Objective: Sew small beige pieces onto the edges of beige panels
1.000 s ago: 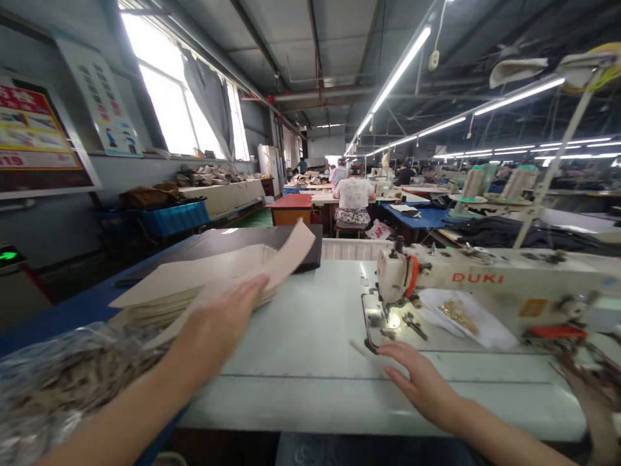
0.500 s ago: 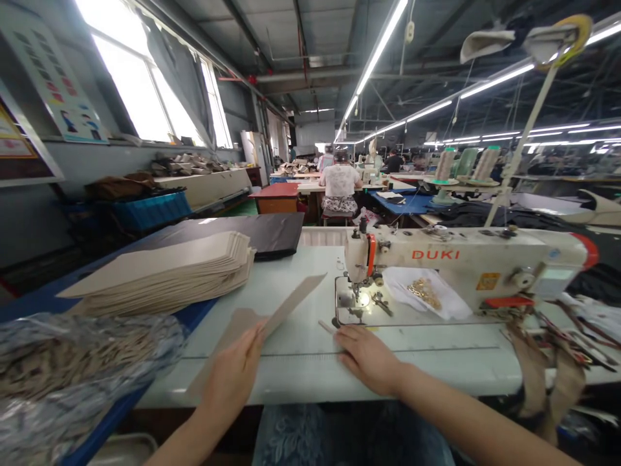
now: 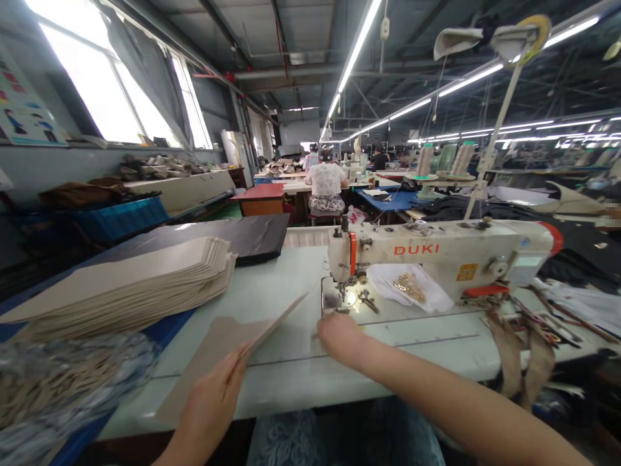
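Observation:
My left hand (image 3: 216,385) is closed on a beige fabric panel (image 3: 213,346) at the front left of the sewing machine table. One part of the panel tilts up towards the machine; the rest lies low over the tabletop. My right hand (image 3: 341,338) rests with curled fingers just in front of the needle plate (image 3: 332,296). Its fingertips are turned away, so whatever they may pinch is hidden. Behind it stands the white sewing machine (image 3: 451,252) with its needle area lit.
A stack of beige panels (image 3: 130,278) lies on the left, behind a plastic bag of small beige strips (image 3: 63,382). Gold metal rings (image 3: 410,286) sit on white cloth under the machine arm. Brown straps (image 3: 538,356) hang at the right. A person (image 3: 326,184) sits further ahead.
My right hand has moved towards the needle plate and its fingers have curled; a small strip seen by its fingertips is now out of sight. My left hand keeps the panel. The view has turned right.

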Motion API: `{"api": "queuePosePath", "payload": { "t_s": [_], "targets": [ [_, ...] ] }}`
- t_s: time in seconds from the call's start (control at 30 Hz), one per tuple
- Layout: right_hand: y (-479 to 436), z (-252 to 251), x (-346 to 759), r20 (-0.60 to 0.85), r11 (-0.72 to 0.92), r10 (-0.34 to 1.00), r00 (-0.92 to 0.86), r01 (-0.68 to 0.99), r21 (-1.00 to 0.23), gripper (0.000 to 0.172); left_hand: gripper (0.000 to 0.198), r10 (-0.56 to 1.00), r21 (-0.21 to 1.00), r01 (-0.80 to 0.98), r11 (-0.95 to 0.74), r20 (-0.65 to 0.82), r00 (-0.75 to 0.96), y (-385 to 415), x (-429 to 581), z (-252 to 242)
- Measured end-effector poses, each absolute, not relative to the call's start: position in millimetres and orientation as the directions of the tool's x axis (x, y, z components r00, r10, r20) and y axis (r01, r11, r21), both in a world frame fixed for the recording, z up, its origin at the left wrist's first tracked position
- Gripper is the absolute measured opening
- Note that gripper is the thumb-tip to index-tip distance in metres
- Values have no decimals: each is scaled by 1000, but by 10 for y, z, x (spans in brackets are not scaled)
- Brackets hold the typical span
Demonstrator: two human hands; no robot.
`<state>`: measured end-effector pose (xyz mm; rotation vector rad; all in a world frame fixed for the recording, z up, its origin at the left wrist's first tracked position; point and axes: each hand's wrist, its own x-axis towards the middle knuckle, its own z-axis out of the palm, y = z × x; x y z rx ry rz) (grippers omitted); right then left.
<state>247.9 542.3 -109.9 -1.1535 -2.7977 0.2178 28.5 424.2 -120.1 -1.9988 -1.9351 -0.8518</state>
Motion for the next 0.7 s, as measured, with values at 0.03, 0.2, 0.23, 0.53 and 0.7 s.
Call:
{"api": "queuePosePath", "payload": {
  "t_s": [0.03, 0.2, 0.23, 0.53, 0.7],
  "targets": [
    [5408, -1106, 2577, 37, 685, 720, -693, 702, -193, 19, 41, 834, 181, 971, -157, 551, 33, 4241, 267, -1275],
    [5374, -1138, 3185, 8, 569, 792, -610, 734, -371, 14, 42, 733, -141, 883, -447, 508, 452, 4268, 170, -1708],
    [5376, -1135, 3306, 4, 539, 806, -593, 731, -419, 15, 44, 720, -184, 865, -467, 489, 493, 4265, 169, -1757],
    [5563, -1078, 3475, 22, 319, 823, -567, 430, -845, 12, 49, 672, -305, 831, -465, 489, 556, 4223, 336, -1660],
    [5675, -1212, 2931, 63, 238, 825, -561, 243, -940, 15, 63, 743, -239, 854, -461, 422, 519, 4217, 229, -1738]
  ]
}}
